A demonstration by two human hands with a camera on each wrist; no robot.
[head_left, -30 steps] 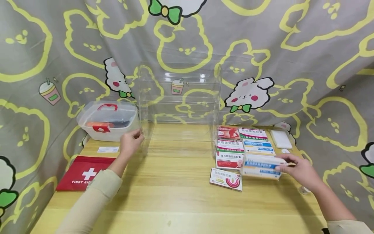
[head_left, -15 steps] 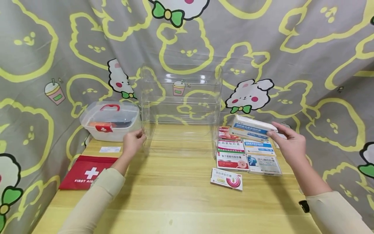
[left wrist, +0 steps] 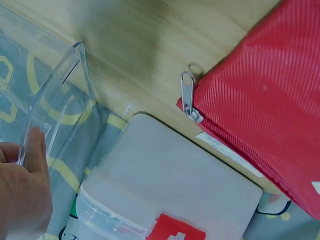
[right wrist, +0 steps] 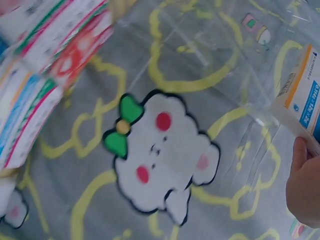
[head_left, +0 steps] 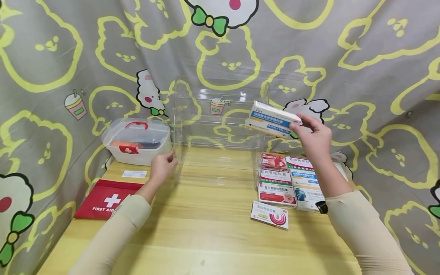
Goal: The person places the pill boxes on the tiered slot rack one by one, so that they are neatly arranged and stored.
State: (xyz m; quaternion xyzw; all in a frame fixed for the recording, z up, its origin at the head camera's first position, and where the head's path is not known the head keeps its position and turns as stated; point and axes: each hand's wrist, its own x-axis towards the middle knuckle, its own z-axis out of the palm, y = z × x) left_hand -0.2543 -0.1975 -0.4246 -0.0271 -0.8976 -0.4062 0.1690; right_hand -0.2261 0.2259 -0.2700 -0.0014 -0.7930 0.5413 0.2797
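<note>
My left hand (head_left: 163, 168) pinches the front left edge of a clear, tiered plastic rack (head_left: 220, 146). In the left wrist view, its thumb and fingers (left wrist: 36, 150) are at the rack's side panel (left wrist: 89, 82). Raised at the rack's upper right is a white, blue and orange medicine box (head_left: 271, 119), tilted, its right end gripped by my right hand (head_left: 314, 139). The right wrist view shows only part of that medicine box (right wrist: 302, 95) at its right edge. Below it, several medicine boxes (head_left: 276, 193) lie in two columns beside the rack.
One more medicine box (head_left: 270, 215) lies askew in front of the columns. On the left are a translucent first-aid case (head_left: 151, 152) with a red handle, a white slip (head_left: 134, 174) and a red first-aid pouch (head_left: 99, 194). A patterned curtain (head_left: 233, 49) hangs behind the table.
My right hand has lifted the medicine box from the right-hand boxes and carried it up and left to the rack. My left hand has stayed at the rack's left edge.
</note>
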